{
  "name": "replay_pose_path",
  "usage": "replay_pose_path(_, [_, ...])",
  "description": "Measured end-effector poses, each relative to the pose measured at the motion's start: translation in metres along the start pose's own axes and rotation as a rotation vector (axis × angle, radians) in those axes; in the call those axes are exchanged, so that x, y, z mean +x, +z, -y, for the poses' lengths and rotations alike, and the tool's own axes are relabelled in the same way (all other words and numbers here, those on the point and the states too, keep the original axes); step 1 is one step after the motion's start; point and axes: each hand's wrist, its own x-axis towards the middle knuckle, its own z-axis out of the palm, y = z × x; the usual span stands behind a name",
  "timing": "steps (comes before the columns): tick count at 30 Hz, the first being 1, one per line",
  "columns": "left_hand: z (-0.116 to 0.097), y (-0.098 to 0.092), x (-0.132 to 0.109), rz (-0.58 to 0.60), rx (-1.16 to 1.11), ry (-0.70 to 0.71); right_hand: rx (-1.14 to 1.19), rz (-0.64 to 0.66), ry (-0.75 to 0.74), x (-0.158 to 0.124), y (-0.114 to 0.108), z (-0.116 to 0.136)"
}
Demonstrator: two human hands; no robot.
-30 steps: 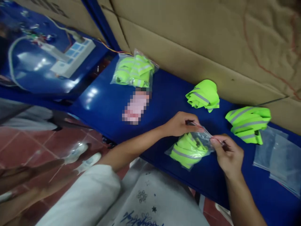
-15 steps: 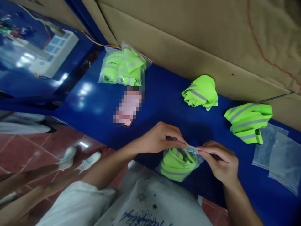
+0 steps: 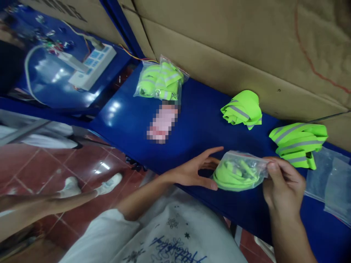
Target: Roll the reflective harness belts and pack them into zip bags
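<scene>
You can read no complete word here. Blue script (image 3: 178, 250) crosses the front of your white shirt (image 3: 192, 223), too blurred to decipher. Dark capitals (image 3: 67, 9) stand on the cardboard (image 3: 94, 23) behind the far edge of the left-hand blue surface (image 3: 49, 87); you cannot make them out with certainty.

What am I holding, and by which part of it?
Your right fingers pinch a clear bag, green bundle inside, by its upper right corner. Whether your left fingers touch it can't be told.
</scene>
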Motion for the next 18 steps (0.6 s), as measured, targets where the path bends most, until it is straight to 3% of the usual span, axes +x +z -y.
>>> replay_pose_path(4, [0.003, 0.015, -0.005, -0.141, 0.109, -0.052, 0.185, 0.009, 0.138, -0.001, 0.001, -0.002])
replay_pose_path(7, [-0.001, 0.021, -0.008, -0.193, 0.146, -0.043, 0.135, 0.069, 0.048, -0.005, 0.002, 0.002])
replay_pose_path(11, [-0.006, 0.019, -0.011, -0.298, 0.023, -0.005, 0.138, 0.103, -0.079, -0.012, 0.006, 0.004])
replay_pose_path(15, [-0.025, -0.012, -0.008, -0.555, 0.016, 0.087, -0.079, 0.136, -0.082, -0.015, 0.008, -0.009])
replay_pose_path(18, [-0.053, -0.058, 0.007, -0.683, 0.346, 0.202, -0.196, 0.267, -0.053, -0.015, 0.011, -0.023])
